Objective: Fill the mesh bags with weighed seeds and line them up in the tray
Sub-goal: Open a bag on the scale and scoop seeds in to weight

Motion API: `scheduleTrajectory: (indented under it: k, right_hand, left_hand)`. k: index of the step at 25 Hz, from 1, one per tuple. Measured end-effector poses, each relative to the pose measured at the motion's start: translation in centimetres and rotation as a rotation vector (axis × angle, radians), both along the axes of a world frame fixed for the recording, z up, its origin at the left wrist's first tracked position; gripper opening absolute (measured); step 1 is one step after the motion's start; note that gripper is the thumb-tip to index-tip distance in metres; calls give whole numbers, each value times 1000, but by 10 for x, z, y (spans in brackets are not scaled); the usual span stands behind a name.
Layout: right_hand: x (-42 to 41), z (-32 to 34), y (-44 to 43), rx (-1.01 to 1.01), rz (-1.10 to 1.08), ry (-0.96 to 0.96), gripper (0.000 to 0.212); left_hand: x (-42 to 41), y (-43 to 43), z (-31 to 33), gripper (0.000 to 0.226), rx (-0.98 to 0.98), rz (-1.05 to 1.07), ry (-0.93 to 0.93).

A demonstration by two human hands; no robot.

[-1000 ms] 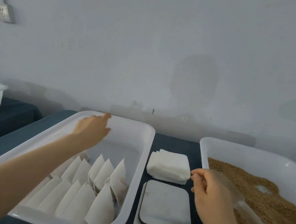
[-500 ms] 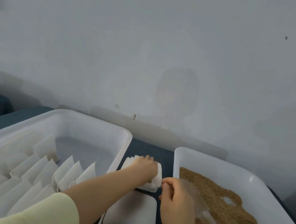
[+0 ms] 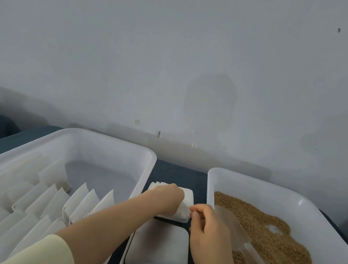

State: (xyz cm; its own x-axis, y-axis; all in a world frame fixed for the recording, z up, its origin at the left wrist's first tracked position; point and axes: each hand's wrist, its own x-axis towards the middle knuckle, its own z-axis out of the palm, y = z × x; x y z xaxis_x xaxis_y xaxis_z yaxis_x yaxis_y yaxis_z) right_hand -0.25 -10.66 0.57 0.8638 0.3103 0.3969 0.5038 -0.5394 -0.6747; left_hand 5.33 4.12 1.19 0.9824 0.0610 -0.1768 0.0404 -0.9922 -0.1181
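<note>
Pale grey wall (image 3: 180, 53) fills the top half. Dark blue tabletop (image 3: 176, 173) carries everything.

Left tray (image 3: 108, 153): white plastic, big. Filled mesh bags (image 3: 45, 203) are lined up in overlapping rows across its near and left part, and one more bag sits slightly apart, farther back.

Right tray (image 3: 251, 184): same type. It holds a brown seed pile (image 3: 276, 244), heaped toward the near right.

Scale (image 3: 157, 249): between the two trays at the near edge, white platform with a black rim. Its display is cut off by the frame.

Stack of empty mesh bags (image 3: 188, 198): white, between the trays and right at the scale's far edge.

Clear scoop (image 3: 233, 229): held over the left side of the seed pile, inside the right tray.

Left hand (image 3: 167, 198): pale yellow sleeve (image 3: 48, 253), forearm crossing the left tray's right rim. The hand is on top of the stack, grip clamped on its near right corner. It looks like only the top bag, but blur makes that hard to confirm.

Right hand (image 3: 209, 234): just right of the scale, grip curled round the scoop. Thumb and forefinger tips are pinched together, just beside the stack corner the left hand has.
</note>
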Motion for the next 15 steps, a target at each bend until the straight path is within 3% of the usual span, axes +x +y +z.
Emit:
scheduleTrajectory:
  k: [3, 5, 9, 12, 15]
  right_hand:
    - [0, -1, 0, -10, 0, -4, 11]
    - [1, 0, 0, -11, -4, 8, 10]
    - [0, 2, 1, 13, -27, 29, 16]
    - [-3, 7, 1, 109, -23, 68, 21]
    - [-3, 13, 2, 332, 21, 169, 22]
  left_hand:
    - [1, 9, 4, 23, -54, 19, -111]
    - [-6, 18, 15, 23, -215, 96, -289]
    - [-35, 32, 37, 25, -933, 343, -549]
    - [-71, 35, 38, 15, -1518, 386, -405]
    - [-107, 36, 28, 18, -1759, 264, -176]
